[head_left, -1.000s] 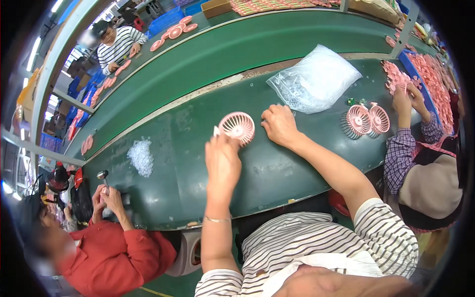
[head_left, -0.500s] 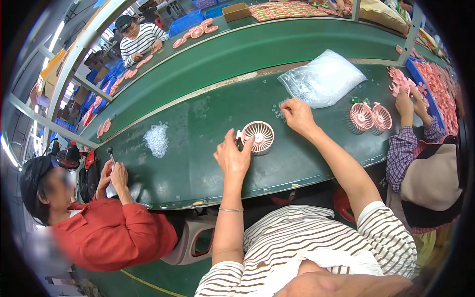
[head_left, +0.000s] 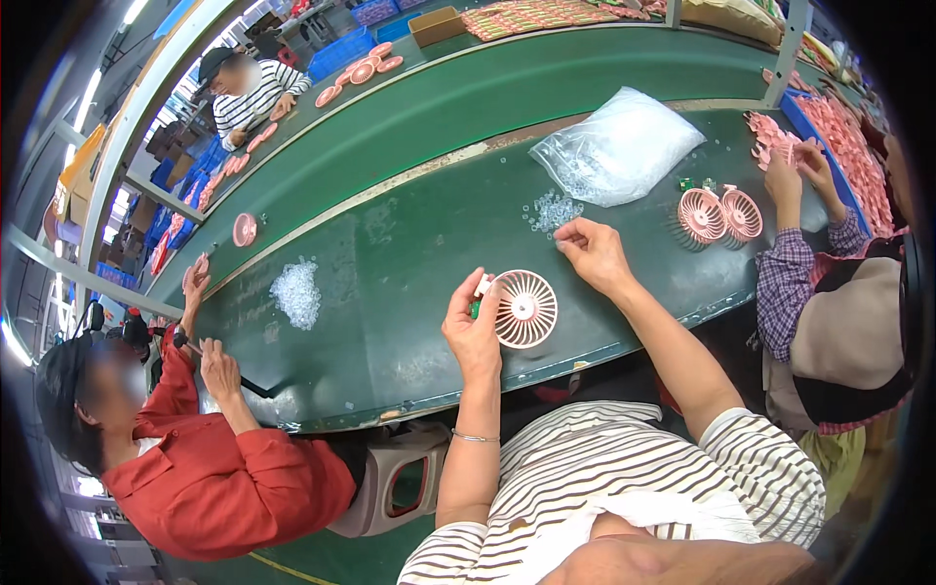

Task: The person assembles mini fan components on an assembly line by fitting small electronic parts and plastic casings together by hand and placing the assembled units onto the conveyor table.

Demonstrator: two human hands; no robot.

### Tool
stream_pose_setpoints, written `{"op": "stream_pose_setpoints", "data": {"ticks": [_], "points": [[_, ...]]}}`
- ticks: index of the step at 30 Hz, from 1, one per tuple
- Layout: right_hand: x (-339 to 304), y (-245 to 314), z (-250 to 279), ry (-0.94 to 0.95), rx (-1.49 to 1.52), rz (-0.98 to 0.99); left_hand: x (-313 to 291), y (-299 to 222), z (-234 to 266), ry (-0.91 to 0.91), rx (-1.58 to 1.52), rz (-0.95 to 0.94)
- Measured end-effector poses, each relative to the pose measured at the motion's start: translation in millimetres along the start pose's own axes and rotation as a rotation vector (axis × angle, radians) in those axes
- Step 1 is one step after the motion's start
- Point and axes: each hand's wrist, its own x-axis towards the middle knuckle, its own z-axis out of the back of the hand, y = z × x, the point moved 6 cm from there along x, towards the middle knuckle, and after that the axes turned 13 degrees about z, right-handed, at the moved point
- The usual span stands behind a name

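My left hand grips a round pink fan housing by its side, with the thumb on the rim and the slatted face up. A bit of green circuit board shows beside a small white part near those fingers. My right hand is pinched closed to the right of the housing, apart from it. Whatever is between its fingertips is too small to make out. Just beyond lies a loose pile of small clear plastic pieces, beside a clear plastic bag filled with pale pieces.
Two pink fan units stand to the right, near a co-worker's hands and a blue bin of pink parts. At left, another heap of clear pieces lies near a red-sleeved co-worker holding a tool. Behind the table runs a green conveyor belt.
My left hand has taken the fan housing up and nearer to me. My right hand has drawn back from the clear pieces. The red-sleeved co-worker now reaches toward the belt.
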Motion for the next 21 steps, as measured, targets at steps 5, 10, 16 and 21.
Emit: {"op": "stream_pose_setpoints", "data": {"ticks": [5,10,16,21], "points": [[-4,-12,-3,-0.048,-0.062,0.104,-7,-5,-8,0.007,0.149,-0.111],[-2,-14,-2,-0.082,-0.119,0.077,0,1,-9,-0.054,0.147,-0.063],[1,-11,6,-0.098,-0.107,0.078,2,1,-15,0.003,0.084,-0.030],[3,-17,4,-0.106,0.048,-0.038,-1,-4,-19,-0.023,0.214,-0.106]]}}
